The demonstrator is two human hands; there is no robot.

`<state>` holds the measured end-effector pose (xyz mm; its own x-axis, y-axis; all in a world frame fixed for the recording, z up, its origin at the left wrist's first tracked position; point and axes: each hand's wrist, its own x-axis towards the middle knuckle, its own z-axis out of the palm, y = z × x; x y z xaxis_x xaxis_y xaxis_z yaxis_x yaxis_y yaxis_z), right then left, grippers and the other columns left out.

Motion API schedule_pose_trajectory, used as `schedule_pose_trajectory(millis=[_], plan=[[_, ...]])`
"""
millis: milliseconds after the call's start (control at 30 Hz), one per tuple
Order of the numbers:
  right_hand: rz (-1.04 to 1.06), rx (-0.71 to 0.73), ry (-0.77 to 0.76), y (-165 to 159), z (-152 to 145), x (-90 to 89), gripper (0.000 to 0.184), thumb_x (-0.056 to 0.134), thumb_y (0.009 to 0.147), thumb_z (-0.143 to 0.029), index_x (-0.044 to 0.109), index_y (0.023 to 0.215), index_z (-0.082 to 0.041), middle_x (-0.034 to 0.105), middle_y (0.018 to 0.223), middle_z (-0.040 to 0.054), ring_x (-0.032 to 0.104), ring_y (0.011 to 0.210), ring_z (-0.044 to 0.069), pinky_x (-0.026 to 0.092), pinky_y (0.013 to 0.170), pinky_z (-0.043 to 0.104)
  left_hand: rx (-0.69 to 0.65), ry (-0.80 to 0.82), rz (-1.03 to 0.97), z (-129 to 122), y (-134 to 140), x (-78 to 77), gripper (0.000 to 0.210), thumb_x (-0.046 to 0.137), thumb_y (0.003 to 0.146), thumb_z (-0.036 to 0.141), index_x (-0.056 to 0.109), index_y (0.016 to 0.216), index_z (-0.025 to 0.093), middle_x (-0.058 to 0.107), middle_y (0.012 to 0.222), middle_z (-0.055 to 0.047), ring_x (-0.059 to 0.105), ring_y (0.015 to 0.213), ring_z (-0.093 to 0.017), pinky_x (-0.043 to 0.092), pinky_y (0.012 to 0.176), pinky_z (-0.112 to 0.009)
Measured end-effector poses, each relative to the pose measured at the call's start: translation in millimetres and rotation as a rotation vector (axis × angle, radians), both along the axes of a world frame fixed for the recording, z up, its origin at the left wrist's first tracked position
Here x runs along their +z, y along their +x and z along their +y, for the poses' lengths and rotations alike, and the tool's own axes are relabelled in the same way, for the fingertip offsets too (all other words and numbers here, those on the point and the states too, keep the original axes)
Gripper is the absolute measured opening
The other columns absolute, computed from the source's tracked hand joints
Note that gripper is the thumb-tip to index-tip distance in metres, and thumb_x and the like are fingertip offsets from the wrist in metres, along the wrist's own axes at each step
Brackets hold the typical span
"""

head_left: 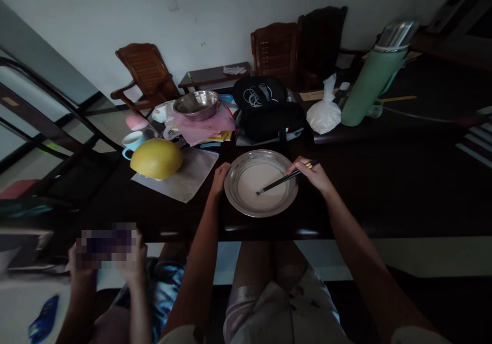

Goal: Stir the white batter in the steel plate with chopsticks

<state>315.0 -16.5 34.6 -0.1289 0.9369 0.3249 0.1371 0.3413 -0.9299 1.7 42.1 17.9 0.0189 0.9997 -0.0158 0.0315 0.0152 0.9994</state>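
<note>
A wide metal bowl point(260, 214) stands on the dark table in front of me, holding a whitish liquid or batter point(253, 180). My left hand point(220, 178) grips the bowl's left rim. In my right hand point(312, 172) is a pair of dark chopsticks point(284, 179), their tips dipped in the white mixture. The fingers of that hand are closed around the upper end, above the bowl's right side. A knotted plastic bag of white powder point(324, 114) sits beyond the bowl to the right.
Left of the bowl, a yellow pomelo-like half dome point(157, 158) rests on a pale sheet point(194, 180), near a blue mug point(132, 143). Behind are a smaller metal bowl point(197, 105), a black bag point(265, 110) and a green thermos point(374, 85). Another person's hands point(132, 262) hold a blurred object.
</note>
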Motion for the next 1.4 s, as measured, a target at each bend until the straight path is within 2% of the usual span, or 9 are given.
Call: schedule_pose_trajectory(millis=[67, 200, 300, 433, 667, 867, 1067, 1233, 1400], plan=[[-0.053, 0.001, 0.034, -1.9, 0.7, 0.1, 0.038, 0.056, 0.087, -0.057, 0.076, 0.081, -0.025, 0.076, 0.085, 0.0036, 0.068, 0.086, 0.022, 0.051, 0.084, 0.036, 0.002, 0.004, 0.000, 1.2, -6.5, -5.8, 0.025, 0.061, 0.091, 0.037, 0.063, 0.093, 0.012, 0.061, 0.092, -0.005, 0.059, 0.080, -0.015, 0.052, 0.073, -0.029], [0.043, -0.162, 0.032, 3.2, 0.8, -0.3, 0.037, 0.056, 0.087, -0.056, 0.074, 0.080, -0.025, 0.074, 0.074, 0.0026, 0.069, 0.079, 0.021, 0.051, 0.082, 0.036, -0.029, 0.047, -0.029, 5.6, -6.3, -9.4, 0.047, 0.067, 0.084, 0.043, 0.042, 0.055, 0.016, 0.036, 0.056, 0.004, 0.035, 0.054, -0.008, 0.033, 0.051, -0.021], [0.081, -0.138, -0.007, 5.3, -0.3, -1.7, 0.041, 0.053, 0.088, -0.058, 0.073, 0.078, -0.023, 0.072, 0.067, 0.0027, 0.069, 0.072, 0.021, 0.052, 0.077, 0.036, -0.051, 0.072, -0.037, 6.7, -3.2, -8.7, 0.047, 0.067, 0.082, 0.045, 0.041, 0.056, 0.017, 0.034, 0.056, 0.004, 0.031, 0.053, -0.009, 0.029, 0.050, -0.022], [-0.061, -0.005, 0.050, 0.1, 0.4, -3.2, 0.038, 0.055, 0.088, -0.056, 0.076, 0.081, -0.025, 0.075, 0.082, 0.0039, 0.068, 0.085, 0.022, 0.052, 0.083, 0.037, -0.055, 0.064, -0.037, 5.8, -3.4, -8.4, 0.048, 0.067, 0.081, 0.048, 0.040, 0.056, 0.017, 0.033, 0.056, 0.004, 0.030, 0.053, -0.009, 0.028, 0.050, -0.022], [0.075, -0.194, 0.031, 4.9, -0.9, -0.7, 0.039, 0.054, 0.088, -0.057, 0.073, 0.079, -0.024, 0.072, 0.072, 0.0031, 0.068, 0.075, 0.021, 0.051, 0.078, 0.036, -0.060, 0.080, -0.037, 6.6, -4.9, -9.6, 0.050, 0.069, 0.077, 0.053, 0.040, 0.057, 0.017, 0.034, 0.057, 0.004, 0.029, 0.055, -0.009, 0.027, 0.050, -0.022], [-0.066, -0.016, 0.047, -1.2, 0.7, 0.3, 0.043, 0.054, 0.086, -0.060, 0.075, 0.075, -0.025, 0.073, 0.078, 0.0038, 0.067, 0.082, 0.022, 0.051, 0.081, 0.036, -0.056, 0.067, -0.028, 6.1, -4.0, -7.5, 0.049, 0.069, 0.077, 0.052, 0.040, 0.057, 0.017, 0.034, 0.058, 0.004, 0.030, 0.055, -0.009, 0.028, 0.051, -0.023], [0.050, -0.190, 0.027, 7.7, 0.7, -2.1, 0.039, 0.054, 0.089, -0.056, 0.073, 0.075, -0.024, 0.072, 0.072, 0.0034, 0.067, 0.080, 0.022, 0.051, 0.080, 0.037, -0.064, 0.095, -0.021, 6.5, -5.7, -9.5, 0.049, 0.068, 0.078, 0.050, 0.039, 0.056, 0.018, 0.032, 0.058, 0.004, 0.030, 0.055, -0.010, 0.027, 0.051, -0.023], [-0.048, -0.010, 0.045, 0.6, -0.2, 0.0, 0.042, 0.053, 0.088, -0.057, 0.075, 0.074, -0.024, 0.073, 0.078, 0.0040, 0.067, 0.080, 0.021, 0.051, 0.079, 0.035, -0.083, 0.103, -0.036, 8.5, -7.4, -13.6, 0.050, 0.068, 0.075, 0.054, 0.038, 0.057, 0.018, 0.032, 0.057, 0.004, 0.028, 0.054, -0.010, 0.026, 0.050, -0.023], [0.012, -0.174, 0.061, 5.4, 2.9, -2.9, 0.036, 0.056, 0.088, -0.055, 0.075, 0.082, -0.025, 0.075, 0.077, 0.0032, 0.068, 0.085, 0.022, 0.050, 0.084, 0.038, -0.074, 0.095, -0.046, 8.8, -6.7, -13.4, 0.050, 0.070, 0.075, 0.054, 0.039, 0.057, 0.018, 0.033, 0.057, 0.004, 0.029, 0.054, -0.009, 0.025, 0.050, -0.023]])
